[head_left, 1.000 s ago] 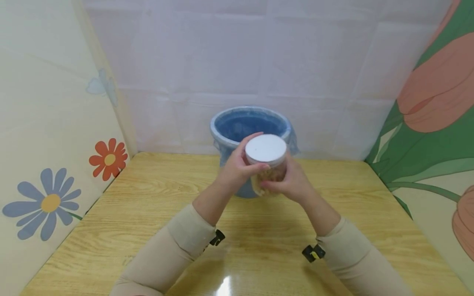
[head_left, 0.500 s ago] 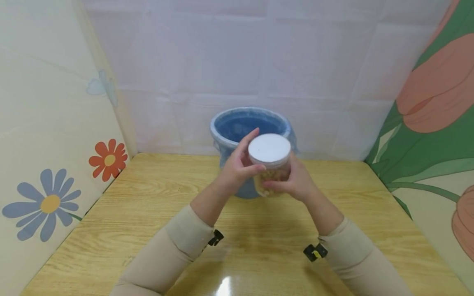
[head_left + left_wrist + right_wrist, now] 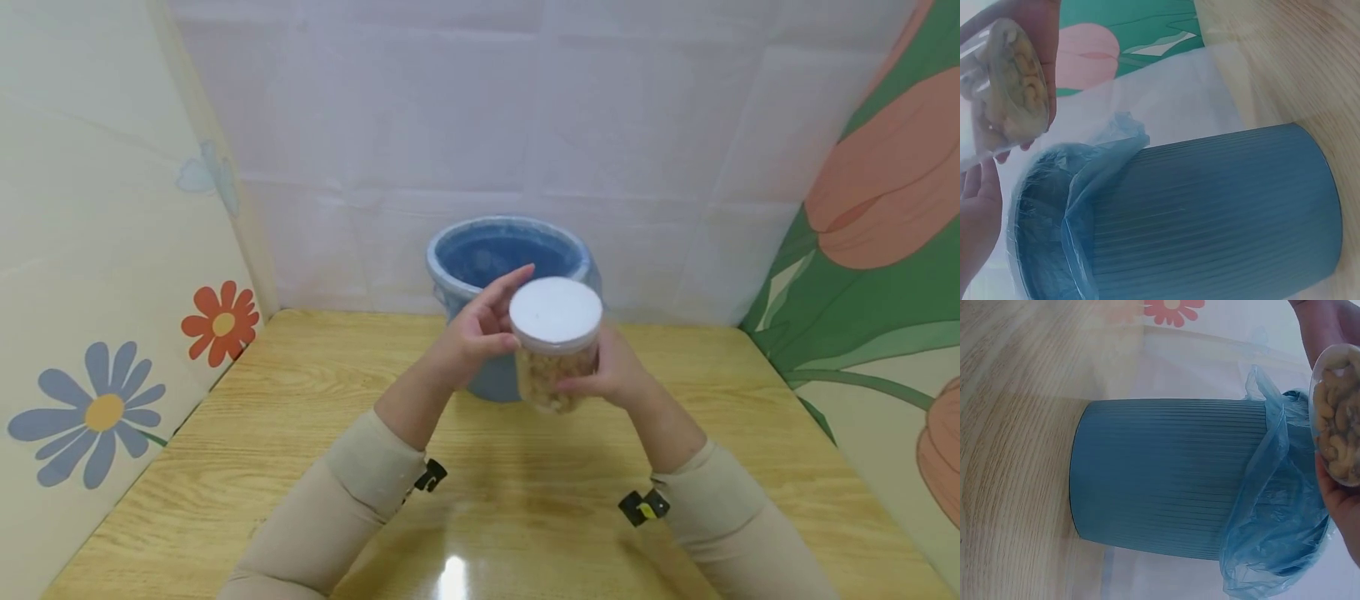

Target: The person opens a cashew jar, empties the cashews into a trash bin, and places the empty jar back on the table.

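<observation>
Right hand [image 3: 618, 371]: grip curled round a clear jar [image 3: 551, 379], thumb across the front. Left hand [image 3: 467, 342] at the jar's other side, grip spread, thumb by the lid's edge; can't tell if it touches. Jar's roughly upright, white lid [image 3: 557, 310] on, nuts [image 3: 1338, 425] inside, held up above the counter [image 3: 525, 500], in front of a blue bin [image 3: 1160, 481] lined with a plastic bag [image 3: 1272, 519].

Long beige sleeves [image 3: 300, 521], wide cuffs [image 3: 375, 467], small black wrist devices [image 3: 637, 508], right one yellow-marked, bare fingers [image 3: 513, 282]
</observation>
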Available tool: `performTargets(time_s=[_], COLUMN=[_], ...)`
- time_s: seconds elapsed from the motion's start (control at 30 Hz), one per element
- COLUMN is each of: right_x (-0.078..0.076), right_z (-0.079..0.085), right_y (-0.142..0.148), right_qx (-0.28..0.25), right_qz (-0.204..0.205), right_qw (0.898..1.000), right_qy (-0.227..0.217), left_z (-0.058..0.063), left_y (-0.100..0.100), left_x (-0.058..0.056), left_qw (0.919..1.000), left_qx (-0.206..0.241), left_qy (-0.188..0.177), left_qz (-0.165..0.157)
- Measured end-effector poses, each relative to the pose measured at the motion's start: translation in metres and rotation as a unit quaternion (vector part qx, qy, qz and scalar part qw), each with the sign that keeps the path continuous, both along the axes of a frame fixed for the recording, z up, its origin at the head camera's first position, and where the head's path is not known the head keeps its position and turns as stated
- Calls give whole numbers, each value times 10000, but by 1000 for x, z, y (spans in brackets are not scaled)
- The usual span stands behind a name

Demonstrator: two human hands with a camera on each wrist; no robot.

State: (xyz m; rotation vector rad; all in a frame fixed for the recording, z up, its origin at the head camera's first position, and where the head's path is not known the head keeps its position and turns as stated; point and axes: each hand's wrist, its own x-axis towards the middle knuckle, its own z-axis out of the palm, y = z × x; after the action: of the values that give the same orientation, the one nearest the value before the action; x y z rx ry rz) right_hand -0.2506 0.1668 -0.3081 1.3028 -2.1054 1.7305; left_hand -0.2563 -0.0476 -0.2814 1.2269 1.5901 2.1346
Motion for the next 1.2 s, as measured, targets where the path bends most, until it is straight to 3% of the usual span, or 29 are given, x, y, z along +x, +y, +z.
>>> performTargets(time_s=[0.33, 0.43, 0.73, 1.03, 1.2], right_x=[-2, -1, 0, -3, 5], right_z=[-6, -7, -6, -5, 4], right_y=[0, -1, -3, -6, -9], right_qx=[77, 162, 459, 533, 643], right_qz=[664, 692, 366, -282, -552], right_qw=[9977, 9975, 9982, 9981, 9960], right_qy=[99, 28, -94, -90, -273], left_z=[0, 0, -3, -5, -7], left_y=[-2, -1, 1, 4, 6], left_x=[-1, -1, 1, 2, 0], left_qw=[9983, 9975, 9986, 9989, 9982], left_qx=[-415, -477, -326, -232, -128], left_qy=[150, 261, 317, 253, 307], left_qz=[-380, -441, -261, 322, 499])
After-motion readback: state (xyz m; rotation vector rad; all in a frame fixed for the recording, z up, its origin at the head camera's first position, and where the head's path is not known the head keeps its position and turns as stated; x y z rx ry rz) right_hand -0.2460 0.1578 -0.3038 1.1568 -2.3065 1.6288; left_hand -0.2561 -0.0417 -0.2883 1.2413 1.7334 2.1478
